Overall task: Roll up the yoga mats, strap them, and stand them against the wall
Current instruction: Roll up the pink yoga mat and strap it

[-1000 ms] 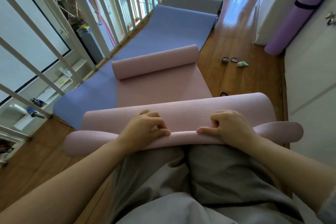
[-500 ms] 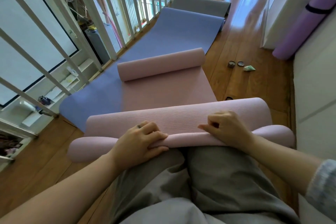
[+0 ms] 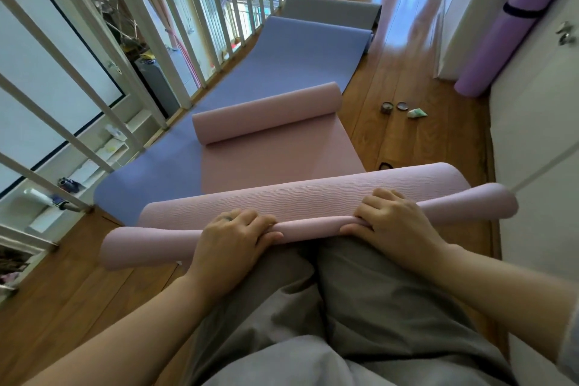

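Two hands are gripping the near end of a pink yoga mat, which is wound into a thin, tight tube lying across the person's grey trousers. The left hand is clasping the tube left of centre, its fingers curling over the top and the thumb lying along the near side. The right hand is clasping it right of centre in the same way, knuckles bent over the roll. Just beyond the hands the mat is humping up in a broad fold, then running flat away from the person, and its far end is sitting curled into a loose roll.

The pink yoga mat is lying partly on top of a blue yoga mat that is stretching flat along the wooden floor beside a white railing on the left. A grey yoga mat is lying beyond the blue one. At the far right a rolled purple yoga mat, bound with a black strap, is leaning against the wall. On the floor between that mat and the pink one are sitting a small tin, a lid and a green tube, close together. A black loop is lying on the floor just beside the pink mat's right edge.
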Motion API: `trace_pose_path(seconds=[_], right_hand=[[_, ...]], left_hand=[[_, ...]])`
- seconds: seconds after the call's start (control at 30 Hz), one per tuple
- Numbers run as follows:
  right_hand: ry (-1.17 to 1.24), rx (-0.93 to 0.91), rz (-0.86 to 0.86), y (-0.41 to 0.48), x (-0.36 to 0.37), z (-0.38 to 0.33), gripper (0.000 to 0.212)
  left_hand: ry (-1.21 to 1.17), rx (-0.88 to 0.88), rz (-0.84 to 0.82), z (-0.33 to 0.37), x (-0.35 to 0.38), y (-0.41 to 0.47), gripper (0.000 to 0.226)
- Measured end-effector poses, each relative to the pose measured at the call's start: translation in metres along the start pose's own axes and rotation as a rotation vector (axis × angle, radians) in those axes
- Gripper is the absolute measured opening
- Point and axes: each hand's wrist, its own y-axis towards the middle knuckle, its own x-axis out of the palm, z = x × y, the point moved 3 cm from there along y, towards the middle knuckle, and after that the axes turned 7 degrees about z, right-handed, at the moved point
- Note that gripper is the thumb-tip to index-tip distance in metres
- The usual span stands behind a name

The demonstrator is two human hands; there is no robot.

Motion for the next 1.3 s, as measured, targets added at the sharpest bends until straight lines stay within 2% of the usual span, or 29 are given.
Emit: trace_pose_path(seconds=[0.1,0.17,0.23,0.3,0.4,0.47,0.57,0.63,0.7,0.8,0.9,0.97,1.1,1.3], right_hand=[[0.097,0.110,-0.036,0.007,0.007,0.010,0.058],[0.214,0.209,-0.122,0.016,0.011,0.019,0.064],[0.333,0.319,-0.194,0.026,0.011,0.028,0.058],[0.348,0.373,-0.238,0.034,0.013,0.034,0.044],[0.260,0.414,-0.322,0.040,0.017,0.039,0.045],[0.222,0.443,-0.382,0.049,0.020,0.043,0.048],[0.267,0.488,-0.464,0.058,0.025,0.047,0.051],[0.331,0.505,-0.440,0.058,0.027,0.048,0.049],[0.355,0.498,-0.400,0.055,0.028,0.047,0.047],[0.293,0.424,-0.304,0.054,0.026,0.040,0.049],[0.188,0.141,-0.033,0.049,0.019,0.028,0.047],[0.140,-0.010,0.047,0.039,0.014,0.023,0.046],[0.046,-0.040,-0.080,0.019,0.003,0.024,0.052],[0.142,0.093,-0.113,0.026,-0.001,0.033,0.053]], left_hand=[[-0.017,-0.033,-0.044,-0.003,0.000,0.010,0.035],[-0.076,-0.075,-0.106,-0.009,0.002,0.019,0.034],[-0.172,-0.120,-0.184,-0.018,0.005,0.026,0.031],[-0.172,-0.073,-0.205,-0.025,0.006,0.033,0.037],[-0.207,-0.054,-0.257,-0.033,0.009,0.042,0.054],[-0.276,-0.060,-0.214,-0.034,0.009,0.043,0.059],[-0.248,0.056,-0.030,-0.032,0.008,0.037,0.041],[-0.173,0.166,0.056,-0.028,0.008,0.030,0.035],[-0.112,0.239,0.106,-0.028,0.009,0.023,0.036],[-0.017,0.242,0.103,-0.029,0.005,0.018,0.046],[0.069,0.228,0.029,-0.032,0.001,0.013,0.047],[0.098,0.199,0.020,-0.033,0.001,0.008,0.046],[0.139,0.126,0.028,-0.031,0.003,0.005,0.044],[0.192,0.196,-0.018,-0.035,0.009,0.024,0.050]])
